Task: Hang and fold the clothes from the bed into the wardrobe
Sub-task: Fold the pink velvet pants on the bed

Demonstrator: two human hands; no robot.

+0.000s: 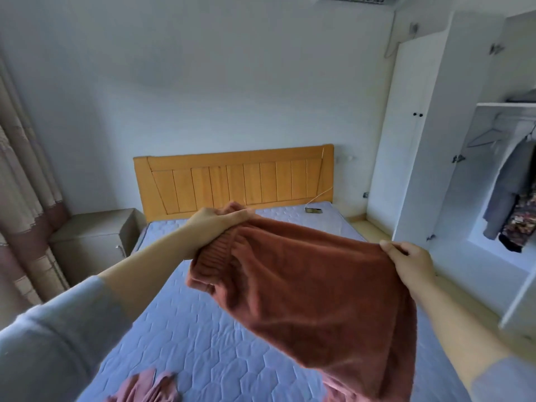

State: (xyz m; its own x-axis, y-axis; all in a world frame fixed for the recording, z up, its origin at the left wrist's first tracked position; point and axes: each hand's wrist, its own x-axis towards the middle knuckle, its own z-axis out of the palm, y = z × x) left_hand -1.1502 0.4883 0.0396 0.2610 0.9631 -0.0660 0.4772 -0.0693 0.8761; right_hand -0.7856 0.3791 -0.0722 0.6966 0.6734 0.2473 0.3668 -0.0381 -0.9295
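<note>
A rust-brown knitted sweater [313, 288] hangs in the air over the bed [185, 323], stretched between both hands. My left hand [216, 224] grips its bunched upper edge near the ribbed hem. My right hand [410, 261] pinches the other top corner. A pink garment [148, 385] lies crumpled on the blue quilted mattress at the bottom edge. The white wardrobe [441, 158] stands open at the right, with a grey coat [510, 184] and a floral garment [522, 216] hanging on its rail.
An orange wooden headboard [235, 177] backs the bed. A small dark object with a cable [313, 210] lies near it on the mattress. A grey bedside cabinet [92, 242] and curtains [26, 181] stand left. An empty hanger [484, 139] hangs in the wardrobe.
</note>
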